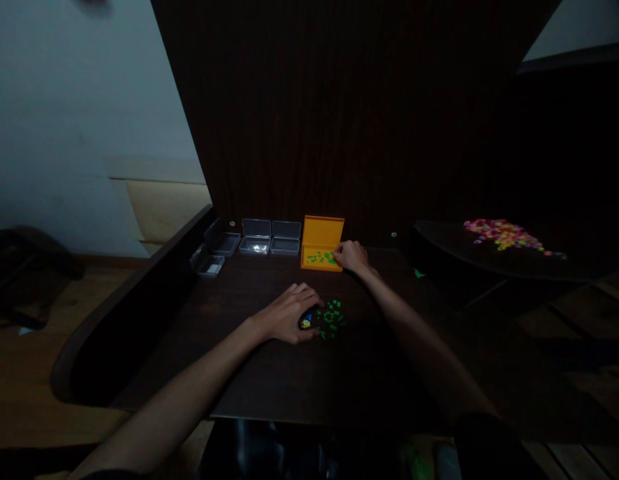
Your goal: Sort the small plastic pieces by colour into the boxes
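Observation:
My left hand point(292, 313) rests on the dark table with thumb and fingers apart, curved around a few small yellow and blue pieces point(306, 322). Whether it touches those pieces I cannot tell. Just right of its fingertips lie loose small green pieces point(332, 319), scattered on the tabletop. Farther back stands an orange box point(323, 231) with its lid raised, and several green pieces point(319, 257) lie inside it. My right hand point(353, 255) is at the box's right side, fingertips pinched together over the green pieces; what they hold is too small to make out.
Clear plastic cases with raised lids point(256, 228) stand along the back left, one holding small white bits point(259, 247). A raised side edge point(139, 300) bounds the table's left. At the right, a pile of pink, red and yellow pieces point(504, 235) lies on a dark surface.

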`<action>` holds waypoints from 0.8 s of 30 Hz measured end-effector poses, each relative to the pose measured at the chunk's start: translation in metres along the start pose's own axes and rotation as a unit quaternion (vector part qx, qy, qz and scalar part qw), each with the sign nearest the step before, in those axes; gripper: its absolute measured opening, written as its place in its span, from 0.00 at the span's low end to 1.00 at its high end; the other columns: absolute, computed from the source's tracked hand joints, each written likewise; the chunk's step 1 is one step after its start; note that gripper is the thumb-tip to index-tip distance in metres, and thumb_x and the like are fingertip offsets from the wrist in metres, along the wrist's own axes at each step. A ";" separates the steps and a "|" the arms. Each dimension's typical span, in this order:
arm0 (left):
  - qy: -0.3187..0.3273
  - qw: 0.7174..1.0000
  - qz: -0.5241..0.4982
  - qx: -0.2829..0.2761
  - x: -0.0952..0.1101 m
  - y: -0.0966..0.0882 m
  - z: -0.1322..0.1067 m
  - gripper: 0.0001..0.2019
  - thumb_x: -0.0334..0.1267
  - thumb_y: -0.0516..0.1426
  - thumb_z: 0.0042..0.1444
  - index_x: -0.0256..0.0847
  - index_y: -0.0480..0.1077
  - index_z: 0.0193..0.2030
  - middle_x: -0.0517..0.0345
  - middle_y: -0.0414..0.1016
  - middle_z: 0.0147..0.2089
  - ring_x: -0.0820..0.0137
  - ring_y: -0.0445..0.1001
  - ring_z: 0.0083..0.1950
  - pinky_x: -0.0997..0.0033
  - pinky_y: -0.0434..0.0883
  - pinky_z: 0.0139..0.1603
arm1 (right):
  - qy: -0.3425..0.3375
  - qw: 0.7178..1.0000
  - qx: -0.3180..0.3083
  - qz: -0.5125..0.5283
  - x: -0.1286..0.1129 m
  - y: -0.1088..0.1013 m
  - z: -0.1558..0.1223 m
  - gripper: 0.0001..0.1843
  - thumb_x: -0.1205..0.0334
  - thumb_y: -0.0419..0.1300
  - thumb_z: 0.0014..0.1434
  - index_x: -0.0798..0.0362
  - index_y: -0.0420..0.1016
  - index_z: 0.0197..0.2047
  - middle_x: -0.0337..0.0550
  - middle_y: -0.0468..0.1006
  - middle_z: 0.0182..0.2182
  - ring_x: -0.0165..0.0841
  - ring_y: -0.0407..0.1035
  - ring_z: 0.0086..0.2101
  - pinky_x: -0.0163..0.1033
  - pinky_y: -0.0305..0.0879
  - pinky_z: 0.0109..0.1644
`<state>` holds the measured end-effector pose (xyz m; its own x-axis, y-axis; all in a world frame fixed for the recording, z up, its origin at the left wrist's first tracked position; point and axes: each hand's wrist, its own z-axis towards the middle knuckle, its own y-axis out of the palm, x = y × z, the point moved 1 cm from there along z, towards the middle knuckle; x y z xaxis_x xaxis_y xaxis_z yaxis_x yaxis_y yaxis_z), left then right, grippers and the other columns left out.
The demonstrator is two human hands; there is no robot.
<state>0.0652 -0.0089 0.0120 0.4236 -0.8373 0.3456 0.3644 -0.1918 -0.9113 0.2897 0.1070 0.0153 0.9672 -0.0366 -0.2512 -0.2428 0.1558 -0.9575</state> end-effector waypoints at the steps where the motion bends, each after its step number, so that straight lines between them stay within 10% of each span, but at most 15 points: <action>1: -0.001 1.000 0.000 0.001 0.000 0.000 0.000 0.24 0.46 0.62 0.51 0.40 0.64 0.52 0.51 0.70 0.51 0.58 0.64 0.56 0.56 0.59 0.60 | 0.007 1.000 -0.003 -0.002 0.000 0.002 0.002 0.12 0.62 0.58 0.57 0.53 0.81 0.40 0.53 0.81 0.41 0.39 0.74 0.41 0.37 0.67 0.43; 17: 0.009 1.000 0.018 0.011 -0.003 0.003 0.001 0.20 0.45 0.61 0.54 0.40 0.66 0.51 0.50 0.71 0.51 0.57 0.64 0.56 0.55 0.60 0.59 | -0.066 0.995 0.021 0.074 0.011 -0.015 -0.036 0.13 0.62 0.57 0.56 0.52 0.81 0.40 0.44 0.80 0.31 0.34 0.71 0.32 0.35 0.61 0.36; 24: 0.008 0.999 -0.040 0.015 -0.002 0.004 0.003 0.17 0.39 0.60 0.53 0.41 0.68 0.50 0.52 0.70 0.52 0.59 0.64 0.56 0.57 0.61 0.59 | -0.171 0.908 -0.128 0.361 0.020 -0.005 -0.091 0.16 0.53 0.60 0.52 0.58 0.79 0.34 0.33 0.63 0.17 0.25 0.54 0.20 0.33 0.52 0.26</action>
<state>0.0680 -0.0069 0.0088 0.3786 -0.8283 0.4130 0.4215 -0.2430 -0.8737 0.3038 0.0161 0.0018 0.5053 0.2997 -0.8092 -0.7891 -0.2191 -0.5739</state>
